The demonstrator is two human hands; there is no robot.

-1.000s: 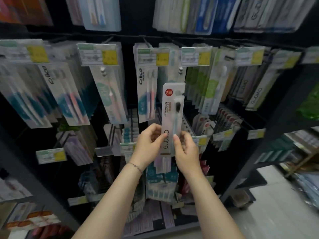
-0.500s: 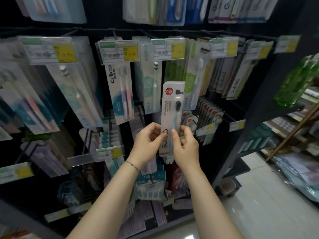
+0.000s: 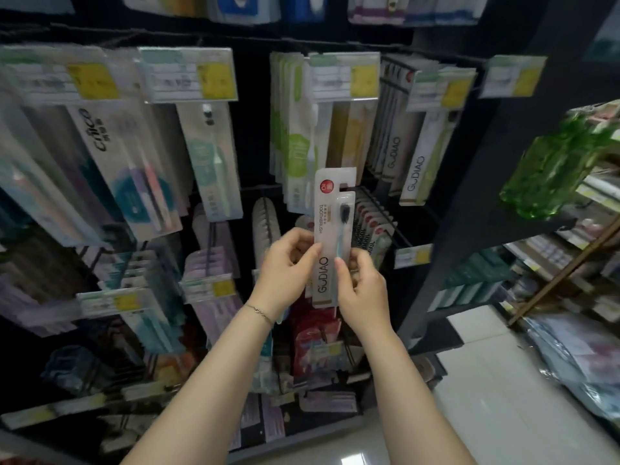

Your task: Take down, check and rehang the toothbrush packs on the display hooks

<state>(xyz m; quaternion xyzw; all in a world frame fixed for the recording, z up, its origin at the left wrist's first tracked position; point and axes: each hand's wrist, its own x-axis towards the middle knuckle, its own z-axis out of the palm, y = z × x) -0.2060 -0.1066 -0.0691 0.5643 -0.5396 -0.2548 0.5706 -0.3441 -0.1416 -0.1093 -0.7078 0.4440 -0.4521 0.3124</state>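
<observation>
A white GUDIAO toothbrush pack with a red round mark and a dark-bristled brush stands upright in front of the display rack. My left hand pinches its lower left edge with thumb and fingers. My right hand grips its lower right edge, thumb on the front. Behind the pack, a row of like packs hangs on a hook. More GUDIAO packs hang on the upper row to the right.
Rows of toothbrush packs with yellow price tags fill the black rack. Green bottles stand on a shelf at the right. A shelf edge juts out beside the rack. White floor tiles lie at the lower right.
The view has swung right, so the rack has slid left in the frame. Both hands keep the same hold on the pack, which stays upright at the centre.
</observation>
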